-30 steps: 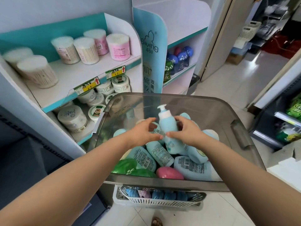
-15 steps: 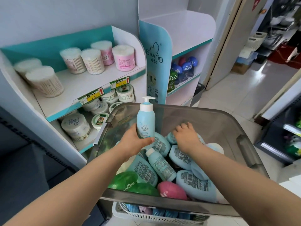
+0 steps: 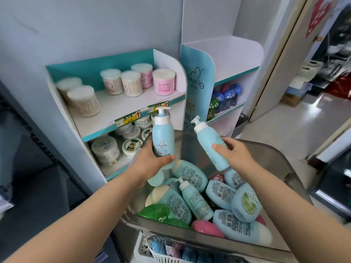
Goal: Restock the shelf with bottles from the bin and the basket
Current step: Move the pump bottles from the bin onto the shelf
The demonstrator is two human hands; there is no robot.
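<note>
My left hand (image 3: 150, 160) grips a light blue pump bottle (image 3: 163, 135) upright, its label toward me, above the bin's far left corner. My right hand (image 3: 235, 152) holds a second light blue pump bottle (image 3: 210, 145), tilted with its pump pointing up and left. Both bottles hang over the grey translucent bin (image 3: 284, 168), which holds several light blue, green and pink bottles. Under the bin's near edge a white basket (image 3: 161, 257) shows small blue and pink bottles. The white and teal shelf (image 3: 233, 59) to the right of the blue divider panel has a bare top level.
The left shelf unit (image 3: 121, 109) carries cotton swab tubs on top and round jars below. Dark paw-print bottles (image 3: 224, 99) stand on the right unit's lower level. To the right, a doorway opens onto a tiled floor (image 3: 284, 130); a dark rack stands at far right.
My left hand lifted its pump bottle higher above the bin. My right hand, which was reaching among the bottles, now holds a second pump bottle raised out of the bin.
</note>
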